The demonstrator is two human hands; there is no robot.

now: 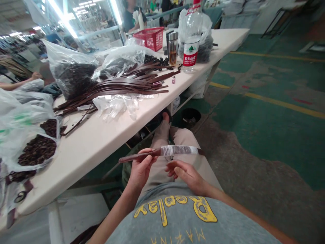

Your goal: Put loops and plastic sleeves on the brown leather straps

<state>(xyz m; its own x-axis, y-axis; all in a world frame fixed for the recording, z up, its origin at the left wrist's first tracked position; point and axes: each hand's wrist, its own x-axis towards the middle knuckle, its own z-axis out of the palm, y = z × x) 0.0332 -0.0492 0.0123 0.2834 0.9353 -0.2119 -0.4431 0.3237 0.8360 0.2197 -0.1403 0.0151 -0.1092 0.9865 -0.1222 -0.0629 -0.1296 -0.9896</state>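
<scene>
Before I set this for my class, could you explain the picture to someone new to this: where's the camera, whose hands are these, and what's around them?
There's no machine: these are the camera wearer's own bare hands. The single picture comes from a camera worn on the head, looking forward and down. The left hand grips a brown strap partly covered in clear plastic wrap. The right hand is just below it, fingers loosely curled, holding nothing visible. The white table bears brown strips, filled plastic bags, a red basket and a large water bottle.
</scene>
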